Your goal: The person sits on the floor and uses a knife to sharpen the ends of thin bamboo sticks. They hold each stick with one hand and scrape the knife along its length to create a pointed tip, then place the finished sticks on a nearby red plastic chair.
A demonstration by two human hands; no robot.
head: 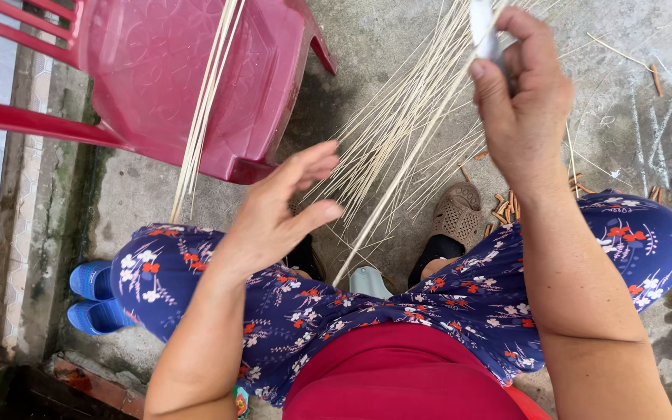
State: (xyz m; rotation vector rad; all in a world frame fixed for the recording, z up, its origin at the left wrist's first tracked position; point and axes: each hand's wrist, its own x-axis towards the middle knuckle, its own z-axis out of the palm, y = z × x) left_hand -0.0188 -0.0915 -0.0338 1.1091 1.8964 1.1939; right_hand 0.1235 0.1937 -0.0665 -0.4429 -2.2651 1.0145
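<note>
Head camera, looking down: the right hand [523, 101] pinches a small blade [482, 27] and one thin stick [410, 159] above a fan of sticks [398, 117] on the concrete floor [624, 124]. The left hand [278, 206] hovers open, fingers spread, beside a red plastic chair [157, 70].

Right hand [524, 101] grips knife [482, 29] against bamboo strip [406, 171]; left hand [281, 206] open, empty.

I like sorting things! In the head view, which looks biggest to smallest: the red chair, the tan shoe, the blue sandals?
1. Red chair, cut off by the frame
2. Blue sandals, partly hidden
3. Tan shoe
The last two look close; unsure.
</note>
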